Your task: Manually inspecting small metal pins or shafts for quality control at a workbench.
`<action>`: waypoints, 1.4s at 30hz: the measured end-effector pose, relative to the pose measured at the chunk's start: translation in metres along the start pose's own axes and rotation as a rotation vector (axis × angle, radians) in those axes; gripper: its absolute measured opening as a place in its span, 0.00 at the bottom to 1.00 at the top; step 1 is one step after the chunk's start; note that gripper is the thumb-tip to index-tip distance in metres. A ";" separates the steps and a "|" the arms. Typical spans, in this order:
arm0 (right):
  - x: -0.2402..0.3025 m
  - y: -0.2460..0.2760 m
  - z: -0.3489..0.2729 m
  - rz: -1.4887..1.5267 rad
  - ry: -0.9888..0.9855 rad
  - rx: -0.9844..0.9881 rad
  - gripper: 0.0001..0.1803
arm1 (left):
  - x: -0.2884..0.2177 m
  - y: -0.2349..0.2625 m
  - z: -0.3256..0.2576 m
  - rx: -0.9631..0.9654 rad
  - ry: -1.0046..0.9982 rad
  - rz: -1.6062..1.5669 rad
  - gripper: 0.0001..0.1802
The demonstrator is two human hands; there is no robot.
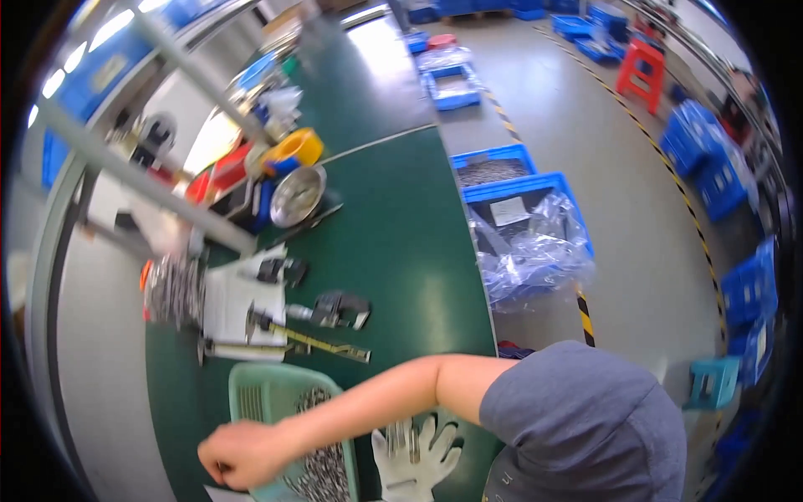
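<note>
My bare right arm crosses from the lower right. My right hand is closed over the left side of a pale green plastic basket; what it holds, if anything, is hidden. Small metal pins are heaped in the basket's right half, partly beneath my forearm. Right of the basket, a white glove spreads its fingers, with several shiny metal pins lying along them. Whether my left hand is inside that glove, I cannot tell; no left forearm shows.
Beyond the basket lie a caliper, a micrometer and white paper on the green table. A metal bowl and yellow tape roll stand farther back. Blue crates line the floor at the table's right edge.
</note>
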State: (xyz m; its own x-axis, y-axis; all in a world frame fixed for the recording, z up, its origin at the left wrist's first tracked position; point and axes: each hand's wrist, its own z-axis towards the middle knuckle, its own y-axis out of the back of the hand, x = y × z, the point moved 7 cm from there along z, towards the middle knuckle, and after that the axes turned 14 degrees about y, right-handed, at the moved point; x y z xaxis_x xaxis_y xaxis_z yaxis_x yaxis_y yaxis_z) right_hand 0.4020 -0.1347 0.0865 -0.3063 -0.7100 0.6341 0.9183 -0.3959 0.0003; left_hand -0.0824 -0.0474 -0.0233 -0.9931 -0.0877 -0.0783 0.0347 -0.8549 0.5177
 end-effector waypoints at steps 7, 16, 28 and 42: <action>-0.005 0.000 0.010 0.093 0.025 -0.097 0.04 | -0.083 -0.009 0.005 -0.176 -0.287 -0.072 0.25; -0.003 0.003 0.017 0.134 0.012 -0.113 0.03 | -0.125 0.041 -0.054 -0.390 -0.533 0.066 0.26; 0.010 0.004 0.008 0.054 0.031 0.008 0.08 | -0.201 0.093 -0.128 -0.641 -0.805 0.317 0.27; 0.054 0.084 0.000 0.099 0.244 -0.334 0.10 | -0.309 0.108 -0.189 -0.996 -1.355 0.290 0.30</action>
State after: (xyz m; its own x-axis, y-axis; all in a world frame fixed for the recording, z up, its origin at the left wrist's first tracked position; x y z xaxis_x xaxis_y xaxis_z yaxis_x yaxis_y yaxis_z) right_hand 0.4626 -0.2055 0.1209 -0.3077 -0.8552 0.4172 0.8267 -0.4573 -0.3277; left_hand 0.2496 -0.2089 -0.1042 -0.3008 -0.2712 0.9143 -0.2529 -0.9017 -0.3507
